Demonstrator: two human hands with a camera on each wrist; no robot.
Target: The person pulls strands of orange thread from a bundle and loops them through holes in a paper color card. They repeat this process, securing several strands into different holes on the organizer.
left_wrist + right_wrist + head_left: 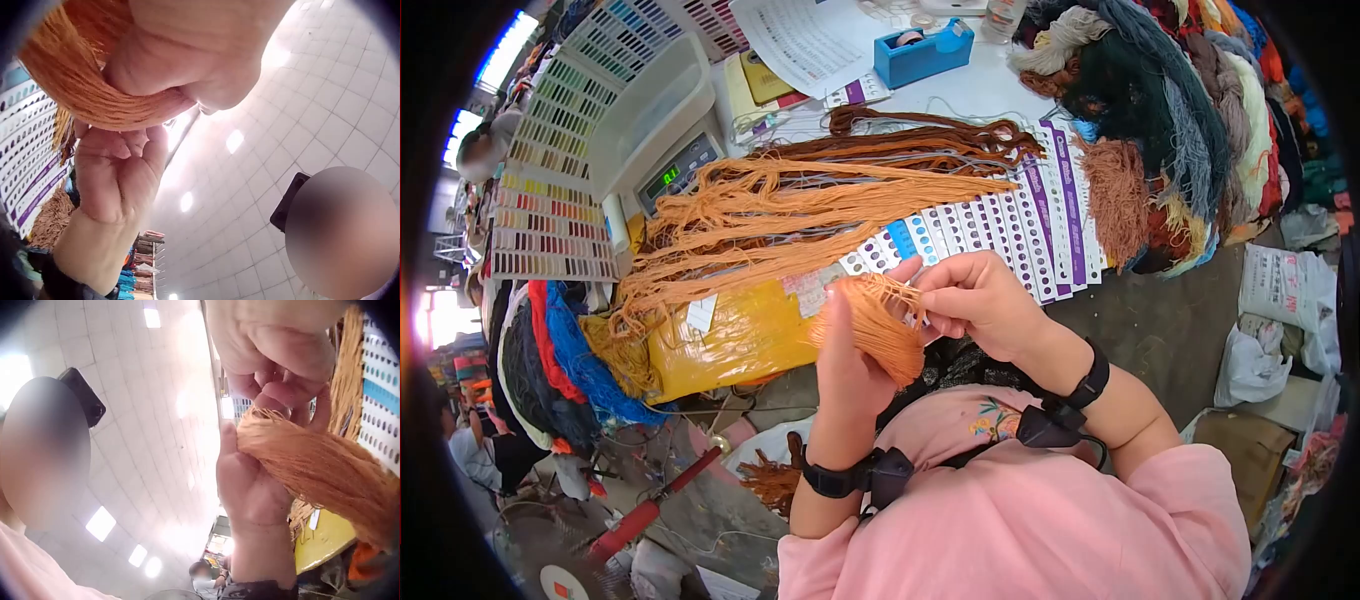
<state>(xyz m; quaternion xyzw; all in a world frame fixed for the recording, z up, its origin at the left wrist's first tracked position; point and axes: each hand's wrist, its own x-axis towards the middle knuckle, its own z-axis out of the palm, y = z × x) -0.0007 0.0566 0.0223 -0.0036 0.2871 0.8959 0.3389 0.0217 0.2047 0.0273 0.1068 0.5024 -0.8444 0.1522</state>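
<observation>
A skein of orange yarn (888, 335) hangs in a thick bundle in front of the person's body. My left hand (845, 375) holds it with the thumb raised at the near side and fingers behind the strands. At the skein's upper end, my right hand (980, 305) pinches some strands between thumb and fingers. From the right wrist view, the orange skein (319, 462) drapes across the left hand (256, 490), hiding part of its fingers. The left wrist view has the right hand (119, 169) just below the curved strands.
Light orange hanks (790, 205) lie spread over the table beside brown hanks (930, 135) and white punched cards (980, 240). A scale (670, 175) reads green digits at the left. Farther back are a blue tape dispenser (925, 52) and printed sheets (810, 45). Dark yarn bundles (1135, 95) are heaped at right.
</observation>
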